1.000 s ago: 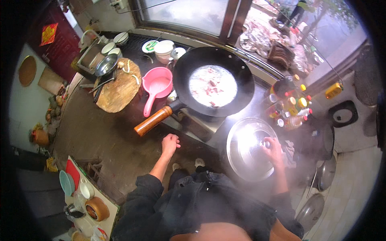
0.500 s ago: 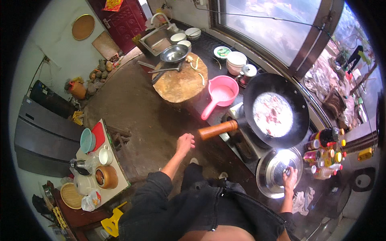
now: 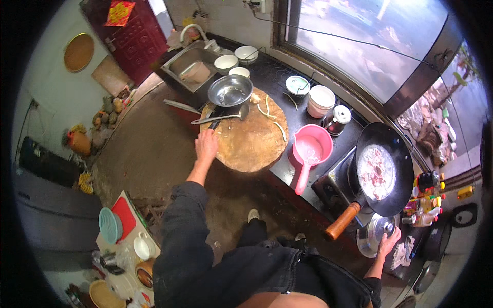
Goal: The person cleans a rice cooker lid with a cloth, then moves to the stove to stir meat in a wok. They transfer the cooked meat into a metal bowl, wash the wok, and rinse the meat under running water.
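Note:
My left hand (image 3: 206, 145) reaches to the near-left edge of the round wooden board (image 3: 245, 143), its fingers closed on a black handle (image 3: 214, 124). A ladle (image 3: 236, 114) lies across that handle. A steel bowl (image 3: 230, 95) and pale strips (image 3: 279, 129) rest on the board. My right hand (image 3: 389, 240) is at the steel lid (image 3: 368, 238), fingers on its knob, at the lower right. Above it a black wok (image 3: 399, 195) with a wooden handle (image 3: 340, 222) holds pale, frothy food on the stove.
A pink dipper (image 3: 312, 141), lidded containers (image 3: 321, 97), bowls (image 3: 226, 63) and a sink (image 3: 178, 59) line the counter. Bottles (image 3: 426, 205) stand right of the wok. A side table (image 3: 128, 203) with kitchenware is at lower left; several gourds (image 3: 108, 118) lie by the wall.
My view has swung left toward the board. My left hand has moved forward from beside the wok handle to the board and closed on the black handle. My right hand remains at the lid.

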{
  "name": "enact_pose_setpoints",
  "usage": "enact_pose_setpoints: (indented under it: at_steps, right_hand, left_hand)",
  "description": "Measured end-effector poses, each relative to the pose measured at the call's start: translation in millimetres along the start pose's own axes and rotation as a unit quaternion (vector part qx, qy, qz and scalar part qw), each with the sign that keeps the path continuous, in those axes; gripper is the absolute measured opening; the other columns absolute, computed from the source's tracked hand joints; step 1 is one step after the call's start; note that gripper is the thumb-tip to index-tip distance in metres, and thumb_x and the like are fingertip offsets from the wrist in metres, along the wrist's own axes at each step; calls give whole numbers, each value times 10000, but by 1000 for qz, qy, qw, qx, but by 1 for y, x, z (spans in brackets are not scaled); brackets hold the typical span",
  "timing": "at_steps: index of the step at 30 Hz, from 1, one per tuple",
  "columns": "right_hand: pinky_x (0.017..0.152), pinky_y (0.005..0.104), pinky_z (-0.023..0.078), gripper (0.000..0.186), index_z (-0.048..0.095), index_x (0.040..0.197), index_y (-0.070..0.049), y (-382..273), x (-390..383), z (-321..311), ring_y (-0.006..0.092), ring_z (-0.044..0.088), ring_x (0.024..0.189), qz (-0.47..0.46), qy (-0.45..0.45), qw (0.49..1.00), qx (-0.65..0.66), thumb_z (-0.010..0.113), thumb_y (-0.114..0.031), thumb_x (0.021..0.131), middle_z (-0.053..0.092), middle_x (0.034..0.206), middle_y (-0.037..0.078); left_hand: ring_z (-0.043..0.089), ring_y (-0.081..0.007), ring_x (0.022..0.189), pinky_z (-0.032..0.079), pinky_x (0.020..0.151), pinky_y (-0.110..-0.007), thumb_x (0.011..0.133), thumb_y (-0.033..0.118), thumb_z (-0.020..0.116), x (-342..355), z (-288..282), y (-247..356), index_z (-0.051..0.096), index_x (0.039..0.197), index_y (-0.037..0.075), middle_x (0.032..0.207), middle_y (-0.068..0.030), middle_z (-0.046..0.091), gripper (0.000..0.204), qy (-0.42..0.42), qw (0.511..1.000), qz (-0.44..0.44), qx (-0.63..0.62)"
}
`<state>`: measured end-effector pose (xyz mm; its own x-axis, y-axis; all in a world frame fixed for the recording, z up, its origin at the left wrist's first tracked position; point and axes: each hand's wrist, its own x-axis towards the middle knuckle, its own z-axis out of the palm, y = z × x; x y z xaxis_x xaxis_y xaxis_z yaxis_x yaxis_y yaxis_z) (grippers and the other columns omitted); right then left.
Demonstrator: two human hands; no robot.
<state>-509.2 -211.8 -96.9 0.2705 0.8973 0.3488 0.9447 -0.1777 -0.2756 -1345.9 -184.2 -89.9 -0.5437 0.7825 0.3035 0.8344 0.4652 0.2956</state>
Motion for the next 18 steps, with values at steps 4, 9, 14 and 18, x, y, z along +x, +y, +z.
enact_pose_setpoints:
  at_steps: [4, 9, 14, 18]
  right_hand:
    - [932, 372, 484, 515, 496, 1307, -15, -73, -37, -21, 283, 463, 1245, 65, 46, 990, 120, 590, 32, 803, 431, 1374, 159]
    - [905, 343, 502, 398, 562, 1217, -21, -155, -64, -31, 259, 585, 1089, 56, 61, 977, 194, 569, 4, 820, 503, 1311, 135]
    - [837, 314, 524, 348, 593, 1184, -25, -187, -52, -32, 206, 629, 987, 146, 114, 943, 276, 586, 24, 840, 507, 1296, 124]
    - [845, 311, 524, 322, 607, 1154, -17, -184, -51, -25, 207, 638, 986, 146, 139, 933, 297, 578, 35, 837, 521, 1274, 122]
  left_hand:
    - [557, -356, 1105, 464, 892, -501, 866, 267, 634, 61, 4, -45, 574, 1141, 71, 1142, -127, 610, 342, -39, 997, 31, 60]
    - [576, -378, 1083, 484, 866, -518, 872, 401, 605, 95, 17, -65, 583, 1132, 85, 1115, -170, 614, 410, -170, 982, 2, 88]
    - [568, -394, 1020, 463, 841, -514, 897, 277, 625, 101, 19, -87, 555, 1113, 65, 1071, -181, 560, 311, -184, 968, 99, 138]
    - [600, -327, 878, 496, 684, -436, 929, 163, 550, 99, 14, -97, 530, 1078, 44, 979, -180, 529, 191, -203, 973, 109, -8]
